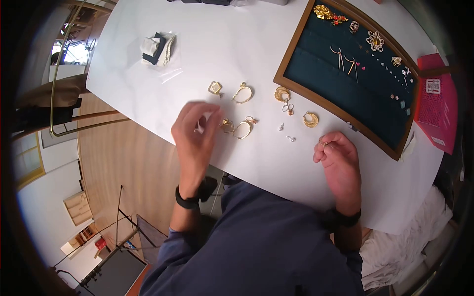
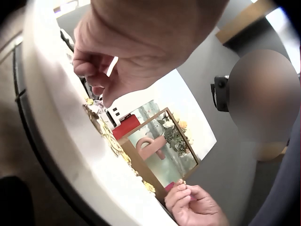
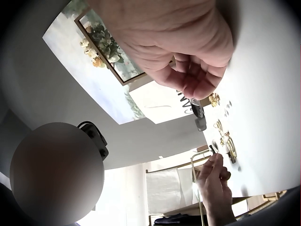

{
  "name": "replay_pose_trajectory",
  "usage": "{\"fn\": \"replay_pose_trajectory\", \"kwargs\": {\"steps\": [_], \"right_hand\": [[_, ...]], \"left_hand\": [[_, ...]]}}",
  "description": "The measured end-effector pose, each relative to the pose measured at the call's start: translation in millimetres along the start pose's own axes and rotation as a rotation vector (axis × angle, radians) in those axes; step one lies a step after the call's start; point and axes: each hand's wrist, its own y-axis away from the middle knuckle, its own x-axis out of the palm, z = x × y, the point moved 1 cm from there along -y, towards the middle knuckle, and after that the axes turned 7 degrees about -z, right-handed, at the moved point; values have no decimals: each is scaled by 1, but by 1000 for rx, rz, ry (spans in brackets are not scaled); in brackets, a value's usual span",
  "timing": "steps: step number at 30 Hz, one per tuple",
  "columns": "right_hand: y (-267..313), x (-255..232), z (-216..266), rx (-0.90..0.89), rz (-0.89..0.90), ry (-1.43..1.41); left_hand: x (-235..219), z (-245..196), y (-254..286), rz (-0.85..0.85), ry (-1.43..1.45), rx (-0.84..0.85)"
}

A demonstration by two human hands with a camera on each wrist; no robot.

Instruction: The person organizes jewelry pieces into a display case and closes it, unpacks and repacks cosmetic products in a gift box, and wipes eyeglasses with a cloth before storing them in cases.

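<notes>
My right hand pinches a small gold earring between thumb and fingertips, just off the tray's near corner. Over the left group of jewellery is my left hand, fingers bent and thumb tip near the index finger; I cannot tell whether anything is between them. Beside its fingertips lie a gold square earring, a gold teardrop hoop, and another hoop with a small drop piece. Between the hands are two thick gold hoops, a small ring-shaped pair and pearl studs.
A wooden-framed tray with dark green lining holds brooches and several earrings at the upper right. Beyond it stands a pink box. A clear bag with folded cloths lies at upper left. The white table's near edge runs along my body.
</notes>
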Motion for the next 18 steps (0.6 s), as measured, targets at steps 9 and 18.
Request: {"fn": "replay_pose_trajectory", "kwargs": {"steps": [9,18], "right_hand": [[3,7,7,-36,11,30],[-5,13,9,-6,41,15]], "left_hand": [[35,-19,-54,192,-185,440],[15,-17,-48,448,860,-355]]}}
